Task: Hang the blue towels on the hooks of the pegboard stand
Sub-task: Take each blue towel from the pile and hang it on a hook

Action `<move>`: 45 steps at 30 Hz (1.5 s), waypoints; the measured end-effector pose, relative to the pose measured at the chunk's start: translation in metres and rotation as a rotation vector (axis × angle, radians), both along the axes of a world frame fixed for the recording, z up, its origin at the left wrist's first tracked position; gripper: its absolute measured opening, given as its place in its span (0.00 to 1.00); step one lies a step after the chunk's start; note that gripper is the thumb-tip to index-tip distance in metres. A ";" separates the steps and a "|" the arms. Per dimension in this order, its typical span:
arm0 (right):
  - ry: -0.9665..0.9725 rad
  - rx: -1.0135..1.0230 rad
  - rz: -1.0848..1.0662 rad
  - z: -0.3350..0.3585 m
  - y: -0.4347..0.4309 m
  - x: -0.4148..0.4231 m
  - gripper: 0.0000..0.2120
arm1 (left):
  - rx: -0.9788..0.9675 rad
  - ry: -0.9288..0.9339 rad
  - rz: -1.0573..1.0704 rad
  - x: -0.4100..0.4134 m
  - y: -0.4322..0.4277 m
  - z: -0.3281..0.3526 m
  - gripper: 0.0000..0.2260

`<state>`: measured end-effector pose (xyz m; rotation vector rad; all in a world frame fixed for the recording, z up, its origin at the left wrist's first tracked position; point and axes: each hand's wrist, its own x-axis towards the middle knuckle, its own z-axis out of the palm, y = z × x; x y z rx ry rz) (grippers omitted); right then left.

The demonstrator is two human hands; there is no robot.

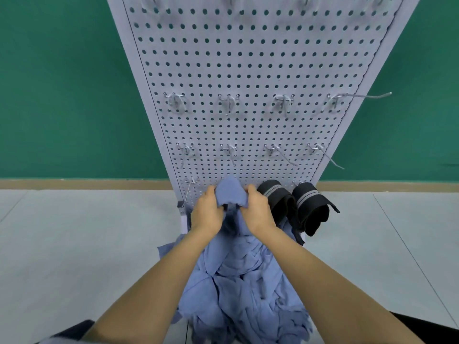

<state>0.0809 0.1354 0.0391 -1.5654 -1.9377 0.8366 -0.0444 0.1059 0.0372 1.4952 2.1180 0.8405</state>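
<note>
Pinch blue towel (231, 192) top fold w/ curled fingers of L hand (207, 212) + R hand (257, 209) | hold it bunched btwn fingertips, against pegboard stand (248, 70), rest draping below wrists | judge soft, light, floppy; grip fold close either side

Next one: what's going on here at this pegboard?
A person grips the bunched top of a blue towel with the left hand and right hand, holding it up against the bottom row of the pegboard stand. Whether it has caught a hook cannot be seen. A heap of blue cloth lies below it. Two black striped bands hang on the bottom row just to the right. The upper hooks carry no towels.
</note>
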 end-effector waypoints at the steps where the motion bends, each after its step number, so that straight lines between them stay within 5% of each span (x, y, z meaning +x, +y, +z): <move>1: 0.071 0.010 -0.026 -0.001 0.001 0.000 0.06 | 0.033 -0.062 0.017 0.000 0.003 0.000 0.14; 9: 0.072 -0.152 0.099 -0.020 -0.025 0.020 0.27 | -0.075 -0.206 -0.085 -0.005 -0.018 -0.024 0.26; 16: 0.008 -0.205 0.065 -0.048 -0.082 0.063 0.24 | -0.158 -0.208 0.024 0.002 -0.087 -0.058 0.25; 22: -0.016 -0.306 0.064 -0.085 -0.127 0.079 0.14 | -0.366 -0.227 0.044 0.020 -0.136 -0.095 0.05; 26: -0.090 -0.339 0.176 -0.099 -0.138 0.067 0.17 | -0.417 -0.175 0.000 0.026 -0.141 -0.113 0.24; 31: -0.186 -0.371 0.253 -0.109 -0.134 0.050 0.19 | -0.446 -0.237 0.018 0.025 -0.140 -0.127 0.24; 39: 0.095 -0.387 0.141 -0.058 -0.109 0.055 0.14 | -0.137 -0.697 0.072 0.039 -0.118 -0.063 0.16; 45: 0.407 -0.397 0.124 0.022 -0.094 0.066 0.08 | -0.127 -0.779 -0.088 0.051 -0.104 0.026 0.09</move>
